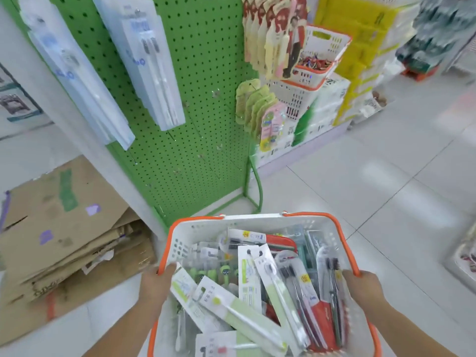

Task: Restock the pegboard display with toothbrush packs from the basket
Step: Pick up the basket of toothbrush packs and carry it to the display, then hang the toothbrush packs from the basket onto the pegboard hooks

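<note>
Green pegboard (206,99) ahead; left hand (157,282) and right hand (363,284) grip basket (180,235)

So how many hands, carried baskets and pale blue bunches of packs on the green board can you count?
Hands: 2, the left hand and the right hand
Carried basket: 1
Pale blue bunches on the pegboard: 2, the left bunch and the right bunch
Total: 5

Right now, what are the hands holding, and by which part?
Both grip the basket by its orange rim: left hand on its left side, right hand on its right.
</note>
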